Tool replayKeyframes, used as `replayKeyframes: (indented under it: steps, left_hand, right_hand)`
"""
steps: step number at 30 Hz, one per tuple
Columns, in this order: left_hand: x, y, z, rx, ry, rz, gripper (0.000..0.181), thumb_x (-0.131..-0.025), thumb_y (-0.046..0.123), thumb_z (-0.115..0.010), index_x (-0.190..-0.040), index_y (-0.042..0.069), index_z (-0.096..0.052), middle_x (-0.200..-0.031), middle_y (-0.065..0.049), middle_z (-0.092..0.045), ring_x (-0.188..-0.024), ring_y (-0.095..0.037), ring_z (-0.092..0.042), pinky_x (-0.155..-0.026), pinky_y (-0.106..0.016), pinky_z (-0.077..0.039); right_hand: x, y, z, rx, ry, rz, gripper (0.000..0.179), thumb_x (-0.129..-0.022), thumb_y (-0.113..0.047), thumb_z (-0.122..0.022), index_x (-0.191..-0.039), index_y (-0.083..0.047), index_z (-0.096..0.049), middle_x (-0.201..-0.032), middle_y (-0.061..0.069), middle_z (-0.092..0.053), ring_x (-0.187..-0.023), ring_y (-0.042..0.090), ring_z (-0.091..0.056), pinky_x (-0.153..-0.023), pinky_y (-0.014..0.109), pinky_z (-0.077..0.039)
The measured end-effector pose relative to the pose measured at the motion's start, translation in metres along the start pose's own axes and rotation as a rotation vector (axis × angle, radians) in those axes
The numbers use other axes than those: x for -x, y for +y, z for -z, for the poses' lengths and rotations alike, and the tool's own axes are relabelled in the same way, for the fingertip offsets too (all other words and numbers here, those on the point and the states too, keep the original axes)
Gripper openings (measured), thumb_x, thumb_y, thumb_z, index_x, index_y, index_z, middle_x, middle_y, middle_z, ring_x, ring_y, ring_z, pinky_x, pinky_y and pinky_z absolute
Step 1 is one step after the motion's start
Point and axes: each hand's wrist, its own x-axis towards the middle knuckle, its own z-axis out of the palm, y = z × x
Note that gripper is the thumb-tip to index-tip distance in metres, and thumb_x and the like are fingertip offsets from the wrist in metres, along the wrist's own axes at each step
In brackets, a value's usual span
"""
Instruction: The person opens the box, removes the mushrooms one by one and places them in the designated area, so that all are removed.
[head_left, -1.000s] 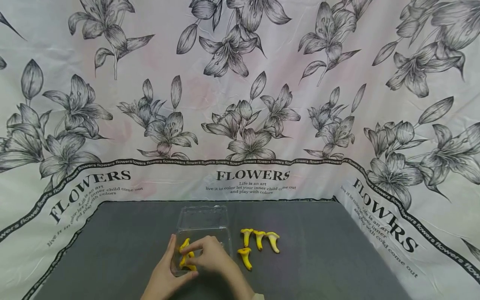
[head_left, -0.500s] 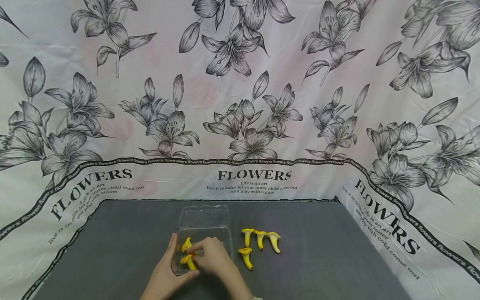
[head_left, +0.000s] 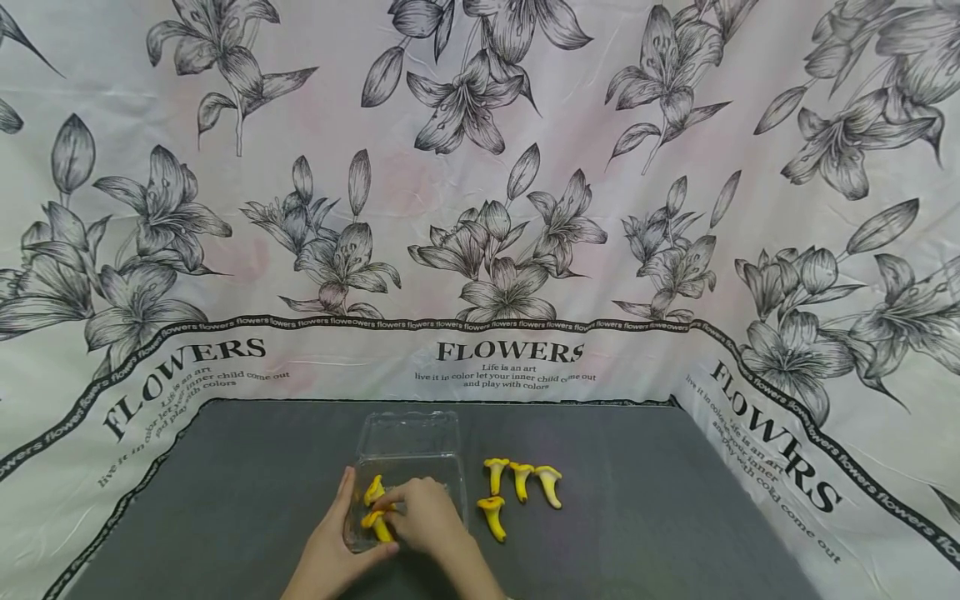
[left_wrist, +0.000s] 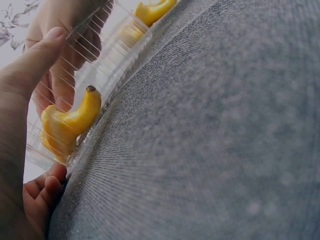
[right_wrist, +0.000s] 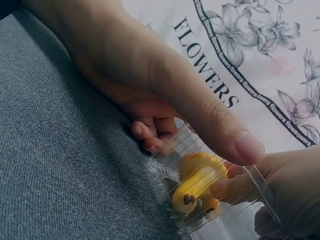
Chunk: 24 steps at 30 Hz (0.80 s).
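A clear plastic clamshell box (head_left: 450, 533) stands with its lid (head_left: 408, 435) folded back. My left hand (head_left: 330, 542) grips its left side, thumb at the near wall and fingers along the far left. In the left wrist view, that thumb (left_wrist: 52, 42) lies against the ribbed plastic. Inside lie yellow chanterelle mushrooms, one toward the back (head_left: 373, 490) and one nearer (head_left: 377, 525). My right hand (head_left: 427, 517) reaches into the box from the right, its fingers pinching a chanterelle among them. In the right wrist view, its fingertips (right_wrist: 220, 189) meet a chanterelle (right_wrist: 200, 175) behind the wall.
On the grey tabletop (head_left: 637, 500), right of the box, several more chanterelles lie: three in a row, including the rightmost one (head_left: 551, 486), and one (head_left: 492, 518) in front of them. A white flower-printed cloth (head_left: 510, 367) rises behind and at both sides.
The chanterelles inside the box have shifted from overlapping to lying apart, the nearer one now with its cap to the left. My right hand has moved slightly right; my left hand keeps its hold.
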Motion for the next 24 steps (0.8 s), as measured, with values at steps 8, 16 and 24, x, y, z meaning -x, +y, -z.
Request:
replayKeyframes:
  steps: [8, 16, 24]
  left_hand:
    - [-0.001, 0.0, 0.0, 0.001, 0.005, 0.002, 0.134, -0.081, 0.06, -0.088, -0.173, 0.015, -0.001, -0.178, -0.014, -0.003, -0.155, -0.051, -0.024, -0.11, -0.072, -0.04]
    - [-0.001, 0.002, 0.001, -0.024, 0.001, 0.013, 0.133, -0.082, 0.059, -0.088, -0.173, 0.013, -0.003, -0.178, -0.014, -0.004, -0.154, -0.053, -0.027, -0.11, -0.073, -0.039]
    - [-0.002, 0.003, 0.001, -0.036, -0.009, 0.038, 0.131, -0.082, 0.059, -0.087, -0.172, 0.013, -0.004, -0.178, -0.015, -0.004, -0.154, -0.054, -0.024, -0.11, -0.076, -0.035]
  right_hand:
    - [0.0, -0.001, 0.001, 0.029, 0.038, 0.04, 0.015, -0.093, -0.016, -0.083, -0.104, -0.026, -0.088, -0.102, -0.011, -0.081, -0.072, -0.004, -0.06, -0.083, 0.032, -0.06]
    - [0.0, 0.002, 0.001, 0.032, 0.082, 0.065, 0.016, -0.094, -0.015, -0.082, -0.106, -0.025, -0.087, -0.095, -0.01, -0.081, -0.049, 0.0, -0.034, -0.058, 0.018, -0.043]
    - [0.001, 0.009, 0.006, -0.115, 0.105, 0.064, 0.019, -0.096, -0.009, -0.079, -0.108, -0.02, -0.087, -0.088, -0.01, -0.08, -0.041, 0.0, -0.019, -0.043, 0.016, -0.026]
